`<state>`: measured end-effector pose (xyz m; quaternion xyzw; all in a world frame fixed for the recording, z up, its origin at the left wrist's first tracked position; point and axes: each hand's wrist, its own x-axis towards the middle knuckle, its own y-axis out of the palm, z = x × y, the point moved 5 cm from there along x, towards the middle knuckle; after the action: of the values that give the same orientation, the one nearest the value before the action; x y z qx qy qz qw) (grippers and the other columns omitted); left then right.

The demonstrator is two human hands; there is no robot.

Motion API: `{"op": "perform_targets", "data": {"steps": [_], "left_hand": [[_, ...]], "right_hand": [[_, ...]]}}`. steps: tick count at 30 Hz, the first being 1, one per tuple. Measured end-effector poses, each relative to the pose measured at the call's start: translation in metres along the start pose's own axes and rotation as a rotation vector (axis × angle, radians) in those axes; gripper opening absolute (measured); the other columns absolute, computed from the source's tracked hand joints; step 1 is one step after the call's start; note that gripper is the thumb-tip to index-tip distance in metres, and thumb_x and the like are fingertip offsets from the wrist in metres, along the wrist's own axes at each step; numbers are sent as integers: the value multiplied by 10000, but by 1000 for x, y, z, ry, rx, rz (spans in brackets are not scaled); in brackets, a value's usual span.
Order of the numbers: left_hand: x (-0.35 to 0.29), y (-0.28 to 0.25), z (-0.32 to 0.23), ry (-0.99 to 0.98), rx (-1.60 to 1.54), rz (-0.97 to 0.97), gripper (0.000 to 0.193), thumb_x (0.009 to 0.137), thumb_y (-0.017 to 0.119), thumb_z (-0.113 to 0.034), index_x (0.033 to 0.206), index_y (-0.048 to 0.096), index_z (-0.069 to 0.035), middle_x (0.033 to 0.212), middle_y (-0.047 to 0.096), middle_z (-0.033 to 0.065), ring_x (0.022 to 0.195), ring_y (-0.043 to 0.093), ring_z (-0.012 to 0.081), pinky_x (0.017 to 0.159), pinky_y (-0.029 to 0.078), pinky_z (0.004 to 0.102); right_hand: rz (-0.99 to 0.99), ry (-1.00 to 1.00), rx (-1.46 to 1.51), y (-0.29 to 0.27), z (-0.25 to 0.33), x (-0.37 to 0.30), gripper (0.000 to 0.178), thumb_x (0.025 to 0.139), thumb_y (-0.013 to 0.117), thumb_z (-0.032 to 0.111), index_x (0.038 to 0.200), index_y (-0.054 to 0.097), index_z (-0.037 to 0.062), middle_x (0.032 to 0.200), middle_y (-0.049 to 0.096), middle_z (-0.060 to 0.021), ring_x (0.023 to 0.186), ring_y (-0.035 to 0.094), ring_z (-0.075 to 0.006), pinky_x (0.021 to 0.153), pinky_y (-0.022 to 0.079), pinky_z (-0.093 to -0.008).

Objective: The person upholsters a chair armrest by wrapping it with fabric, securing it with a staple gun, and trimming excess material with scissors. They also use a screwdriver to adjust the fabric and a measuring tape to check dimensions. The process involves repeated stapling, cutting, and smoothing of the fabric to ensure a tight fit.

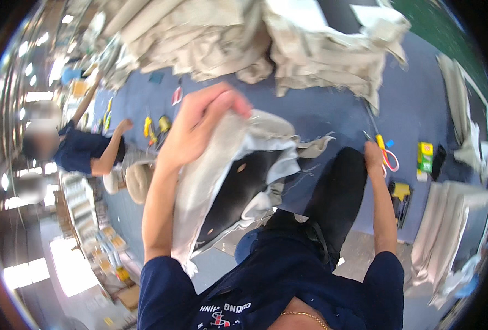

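Observation:
My left hand [205,118] is closed on the upper edge of a beige fabric cover [192,192], its fingers curled at the top. The cover wraps round a dark board [236,184], with white lining and frayed edges folded inward over its rim. This piece is tilted up in front of me, beside my raised black-clad leg [340,187]. On the right, my right hand [373,157] is closed just over the tabletop, and a thin metal tip pokes out beyond its fingers. What it grips is mostly hidden. Close by lie a yellow-handled screwdriver [380,142] and red-and-white scissors handles [391,161].
Heaps of beige fabric covers [200,41] fill the far side of the blue-grey table [337,118]. A yellow-and-black staple gun [401,195] and a small yellow-green box [424,158] lie at right, near stacked covers [439,220]. A co-worker [90,146] stands at left near yellow tools [149,127].

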<state>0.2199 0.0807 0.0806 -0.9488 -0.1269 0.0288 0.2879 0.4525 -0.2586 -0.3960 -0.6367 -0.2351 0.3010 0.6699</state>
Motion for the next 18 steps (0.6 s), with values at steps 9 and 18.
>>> {"op": "perform_targets", "data": {"steps": [9,18], "left_hand": [[-38,-31,43,-26,-306,-133,215,1033,624,-179,956,660,19,961,688,89,975,663,179,919,515,327],[-39,-6,18,202,-495,137,104,919,637,-64,978,667,17,1050,697,132,1108,650,261,1022,478,397]], "right_hand": [[-75,275,375,-79,-22,-15,257,878,643,124,1100,675,-2,951,732,-206,868,731,-341,729,576,-434],[-453,379,1633,-251,74,-81,324,1020,612,195,1146,651,-102,938,740,-180,868,740,-228,817,607,-317]]}}
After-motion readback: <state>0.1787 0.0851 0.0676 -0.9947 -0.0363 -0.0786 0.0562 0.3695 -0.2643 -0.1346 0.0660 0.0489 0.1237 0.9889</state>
